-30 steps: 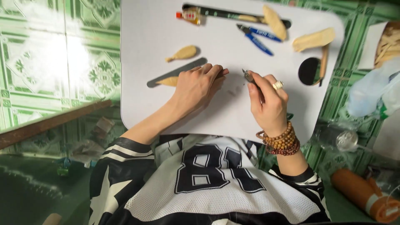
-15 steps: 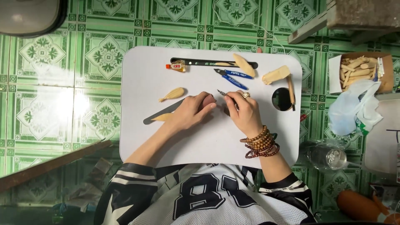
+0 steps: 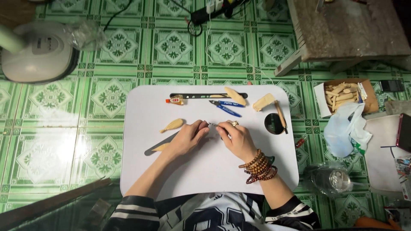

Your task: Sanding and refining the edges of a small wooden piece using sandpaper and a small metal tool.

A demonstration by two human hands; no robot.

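Observation:
On a white lap table (image 3: 201, 171) my left hand (image 3: 187, 137) is closed over a small piece that its fingers mostly hide. My right hand (image 3: 236, 139), with a ring and bead bracelets on the wrist, grips a small metal carving tool (image 3: 212, 125) whose tip points at my left fingertips. A carved, fish-shaped wooden piece (image 3: 172, 125) lies just left of my left hand. A long grey file (image 3: 156, 145) with a wooden sliver on it runs under my left wrist.
At the table's far edge lie a black strip (image 3: 192, 95), a small bottle (image 3: 175, 100), blue-handled pliers (image 3: 225, 107), wooden blanks (image 3: 262, 102) and a round cup hole (image 3: 273, 123). A box of wood pieces (image 3: 342, 96), a plastic bag (image 3: 346, 128), a fan (image 3: 38, 51) and a wooden stool (image 3: 346, 30) stand on the green tiled floor.
The view has pulled back and up, showing more floor, the fan and the stool. My hands have drawn closer together, the tool tip now at my left fingers.

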